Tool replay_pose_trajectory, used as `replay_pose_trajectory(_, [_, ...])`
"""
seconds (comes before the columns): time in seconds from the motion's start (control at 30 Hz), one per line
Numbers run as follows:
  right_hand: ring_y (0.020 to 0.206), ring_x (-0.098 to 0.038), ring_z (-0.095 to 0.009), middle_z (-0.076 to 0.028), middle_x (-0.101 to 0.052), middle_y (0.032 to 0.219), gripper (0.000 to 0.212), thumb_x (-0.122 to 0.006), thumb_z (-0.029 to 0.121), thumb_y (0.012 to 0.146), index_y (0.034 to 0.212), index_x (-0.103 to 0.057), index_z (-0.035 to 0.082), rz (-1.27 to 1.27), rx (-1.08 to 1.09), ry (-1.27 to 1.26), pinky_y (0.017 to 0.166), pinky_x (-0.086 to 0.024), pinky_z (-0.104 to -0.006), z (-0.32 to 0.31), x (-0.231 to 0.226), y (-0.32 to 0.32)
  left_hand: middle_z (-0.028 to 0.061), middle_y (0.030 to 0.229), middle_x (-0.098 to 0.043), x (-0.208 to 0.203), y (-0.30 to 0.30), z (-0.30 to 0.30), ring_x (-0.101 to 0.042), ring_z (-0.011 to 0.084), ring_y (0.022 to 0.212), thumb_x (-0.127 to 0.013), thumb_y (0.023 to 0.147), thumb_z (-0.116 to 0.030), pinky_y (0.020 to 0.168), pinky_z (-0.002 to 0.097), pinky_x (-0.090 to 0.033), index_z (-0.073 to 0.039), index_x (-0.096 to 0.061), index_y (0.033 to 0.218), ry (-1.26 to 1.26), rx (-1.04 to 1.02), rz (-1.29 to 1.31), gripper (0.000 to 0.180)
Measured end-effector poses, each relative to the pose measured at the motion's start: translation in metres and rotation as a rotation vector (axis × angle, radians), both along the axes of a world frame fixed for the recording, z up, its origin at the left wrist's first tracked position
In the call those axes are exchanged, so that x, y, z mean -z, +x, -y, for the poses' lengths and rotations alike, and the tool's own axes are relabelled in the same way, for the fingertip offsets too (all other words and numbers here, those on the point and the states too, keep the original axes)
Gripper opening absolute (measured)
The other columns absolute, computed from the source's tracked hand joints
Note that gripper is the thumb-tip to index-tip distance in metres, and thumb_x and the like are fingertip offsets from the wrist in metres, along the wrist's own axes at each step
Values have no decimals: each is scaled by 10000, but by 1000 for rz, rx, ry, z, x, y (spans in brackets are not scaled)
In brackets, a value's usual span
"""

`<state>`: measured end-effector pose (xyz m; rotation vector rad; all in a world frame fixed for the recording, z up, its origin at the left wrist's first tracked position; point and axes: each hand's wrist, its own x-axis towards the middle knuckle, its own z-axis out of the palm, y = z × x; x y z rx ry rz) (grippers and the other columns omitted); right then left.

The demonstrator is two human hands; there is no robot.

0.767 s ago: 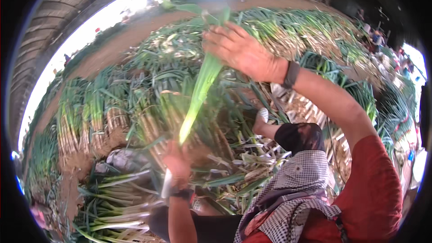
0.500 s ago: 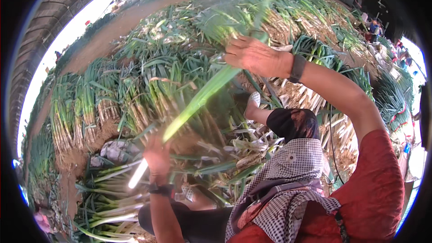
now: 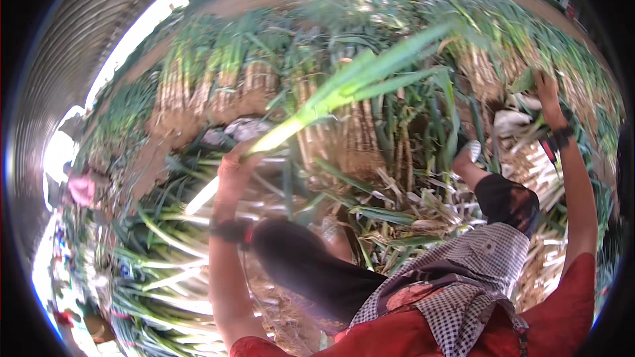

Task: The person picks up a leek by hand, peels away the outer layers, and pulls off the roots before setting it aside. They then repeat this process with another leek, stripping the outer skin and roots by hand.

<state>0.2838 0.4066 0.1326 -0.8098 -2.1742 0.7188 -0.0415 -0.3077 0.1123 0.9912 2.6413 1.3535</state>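
My left hand [image 3: 234, 170] is closed around the pale shank of a leek [image 3: 316, 107]. Its white root end pokes out below the fist, and its green leaves fan up to the right. Far out to the right, my right hand [image 3: 548, 96] has its fingers stretched out, somewhat blurred. A piece of green leaf [image 3: 522, 80] is right beside those fingertips; whether they touch it is unclear. Under my left wrist lies a spread of leeks [image 3: 175, 274] with white stems.
Bundled leeks [image 3: 258, 73] stand in rows across the ground ahead. Loose leaves and peelings [image 3: 423, 215] litter the space between my legs. More white-stemmed leeks [image 3: 546, 165] lie by my right forearm. A pale lumpy bundle [image 3: 246, 129] sits beyond my left hand.
My right hand has left the leek's leaves and swung outward to the right. My left hand keeps its hold on the leek. The view has turned to the left.
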Motion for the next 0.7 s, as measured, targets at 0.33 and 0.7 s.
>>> replay_pose_trajectory(0.33, [746,-449,-152,-50,-442,794,160,-572,121,867,965,-486,27,261,-433,71,651,-417,-306,26,138,-45,13,719,-636,30,56,160,-544,71,565,-605,941,-342,487,212,-417,-31,-642,1140,145,-550,69,371])
replay_pose_trajectory(0.7, [844,-551,-342,-175,-543,880,232,-583,60,801,1008,-494,5,708,-786,135,779,-440,-397,137,117,-93,43,798,-650,11,240,393,-563,97,604,-566,932,-350,482,256,-424,-57,-674,1055,337,-1559,0,336])
